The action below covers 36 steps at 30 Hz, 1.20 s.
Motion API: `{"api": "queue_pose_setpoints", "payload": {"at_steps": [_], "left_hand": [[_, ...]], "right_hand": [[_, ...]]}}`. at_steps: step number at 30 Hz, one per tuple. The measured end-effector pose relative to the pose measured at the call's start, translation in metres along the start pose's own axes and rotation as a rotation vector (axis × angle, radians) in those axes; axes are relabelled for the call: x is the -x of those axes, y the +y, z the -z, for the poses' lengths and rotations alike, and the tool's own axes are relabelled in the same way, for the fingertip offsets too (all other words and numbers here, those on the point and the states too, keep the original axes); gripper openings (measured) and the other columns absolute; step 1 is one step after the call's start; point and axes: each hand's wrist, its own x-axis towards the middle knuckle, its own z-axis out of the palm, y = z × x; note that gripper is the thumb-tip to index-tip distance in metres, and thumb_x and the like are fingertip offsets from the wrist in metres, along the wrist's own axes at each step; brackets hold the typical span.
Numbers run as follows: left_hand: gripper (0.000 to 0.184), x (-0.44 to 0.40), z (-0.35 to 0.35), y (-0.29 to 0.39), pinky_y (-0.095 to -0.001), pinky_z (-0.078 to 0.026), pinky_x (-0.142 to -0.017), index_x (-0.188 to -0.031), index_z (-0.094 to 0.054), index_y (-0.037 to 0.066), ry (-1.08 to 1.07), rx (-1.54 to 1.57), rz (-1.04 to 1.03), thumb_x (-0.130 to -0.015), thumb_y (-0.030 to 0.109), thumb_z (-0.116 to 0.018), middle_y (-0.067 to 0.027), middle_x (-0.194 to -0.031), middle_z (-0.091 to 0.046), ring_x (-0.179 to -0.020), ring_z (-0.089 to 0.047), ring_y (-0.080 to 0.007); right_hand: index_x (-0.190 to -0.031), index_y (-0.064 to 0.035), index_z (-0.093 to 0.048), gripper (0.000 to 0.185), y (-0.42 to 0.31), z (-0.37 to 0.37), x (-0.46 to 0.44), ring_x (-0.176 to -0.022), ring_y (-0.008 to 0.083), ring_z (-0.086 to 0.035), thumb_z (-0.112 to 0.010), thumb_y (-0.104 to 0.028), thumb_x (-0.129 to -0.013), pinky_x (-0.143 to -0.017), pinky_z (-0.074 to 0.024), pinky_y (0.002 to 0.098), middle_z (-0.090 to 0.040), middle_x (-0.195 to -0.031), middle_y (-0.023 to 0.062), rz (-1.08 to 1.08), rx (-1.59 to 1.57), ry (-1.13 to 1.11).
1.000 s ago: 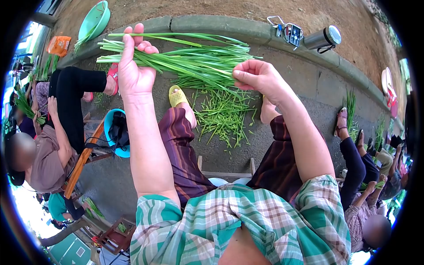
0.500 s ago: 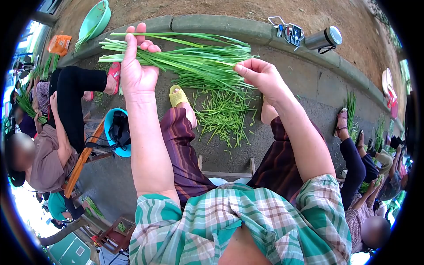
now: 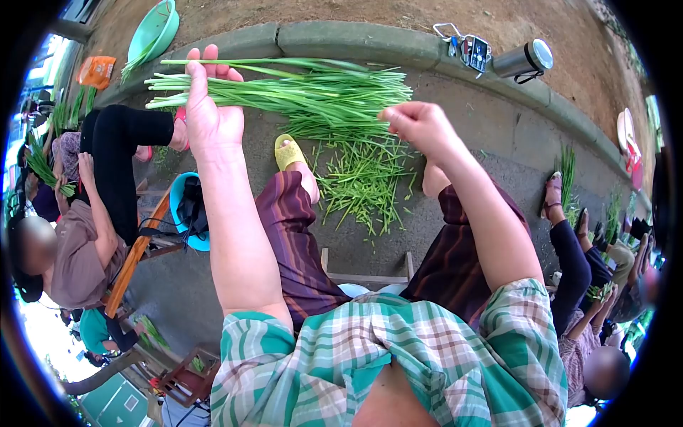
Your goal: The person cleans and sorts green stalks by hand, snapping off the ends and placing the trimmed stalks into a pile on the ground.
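Held up above the ground, a bunch of long green garlic chives [image 3: 277, 92] lies across my left hand [image 3: 217, 117]. Its pale stem ends stick out to the left, and one stalk sits apart along the top, by the fingertips. My left hand is closed around the bunch with the fingers partly raised. At the leafy right end, my right hand [image 3: 420, 128] is pinched close to the leaves; what is between its fingertips is too small to make out. More long chives and a heap of short cut green pieces [image 3: 366, 185] lie on the pavement below, between my feet.
A stone kerb [image 3: 348, 44] runs behind, with a steel flask [image 3: 516, 60] and a small case [image 3: 474, 53] on it. A green basin [image 3: 153, 32] stands at the upper left, a blue bucket [image 3: 193, 231] beside my left leg. Other people sit at both sides.
My left hand and the bunch have shifted slightly left and down. My right hand has come away from the stalk tip it pinched before, turning a little, and stays near the leaf ends.
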Motion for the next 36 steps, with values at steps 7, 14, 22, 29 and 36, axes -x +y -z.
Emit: {"api": "queue_pose_setpoints", "payload": {"at_steps": [7,14,22,29,36], "left_hand": [[0.033,0.004,-0.014,-0.005,-0.0448,-0.053,-0.087,-0.124,-0.052,0.006,0.131,-0.214,-0.048,-0.097,0.023,-0.057,-0.0123,-0.104,-0.063,-0.096,-0.064,-0.0265],[0.026,0.018,-0.029,-0.021,-0.029,-0.053,-0.066,-0.11,-0.062,0.001,0.085,-0.453,-0.017,-0.094,0.022,-0.063,-0.0025,-0.081,-0.059,-0.065,-0.056,-0.0101],[0.027,0.048,-0.056,-0.031,-0.0231,-0.035,-0.055,-0.103,-0.064,-0.001,0.02,-0.733,0.09,-0.09,0.022,-0.07,0.0075,-0.066,-0.044,-0.054,-0.038,-0.0026],[0.023,0.064,-0.062,-0.022,-0.0199,-0.032,-0.051,-0.099,-0.064,-0.003,0.054,-0.76,0.167,-0.096,0.019,-0.06,0.0062,-0.064,-0.044,-0.052,-0.037,-0.0018],[0.027,0.069,-0.053,-0.019,-0.0184,-0.032,-0.049,-0.103,-0.06,-0.003,-0.006,-0.769,0.178,-0.101,0.024,-0.052,0.005,-0.064,-0.043,-0.05,-0.036,-0.0017]], "right_hand": [[-0.104,-0.0115,-0.072,0.027,0.039,-0.041,0.027,-0.087,0.0277,-0.068,-0.059,-0.024,-0.084,-0.081,-0.0534,0.0385,-0.071,-0.092,0.0122,0.22,0.498,-0.441],[-0.118,-0.0095,-0.066,0.036,0.123,-0.074,0.045,-0.097,0.0295,-0.066,-0.059,-0.03,-0.089,-0.089,-0.0508,0.0392,-0.069,-0.106,0.0145,-0.086,0.615,-0.79],[-0.096,-0.0107,-0.073,0.026,0.24,-0.089,-0.046,-0.09,0.03,-0.068,-0.061,-0.029,-0.082,-0.084,-0.053,0.0396,-0.071,-0.095,0.0141,-0.248,0.543,0.051],[-0.089,-0.0107,-0.072,0.013,0.27,-0.097,-0.095,-0.086,0.0293,-0.066,-0.067,-0.021,-0.082,-0.077,-0.0522,0.0404,-0.068,-0.089,0.0101,-0.075,0.528,0.298],[-0.095,-0.0108,-0.067,0.022,0.274,-0.107,-0.136,-0.097,0.0307,-0.061,-0.074,-0.021,-0.077,-0.082,-0.051,0.0422,-0.062,-0.098,0.0115,0.032,0.748,0.234]]}}
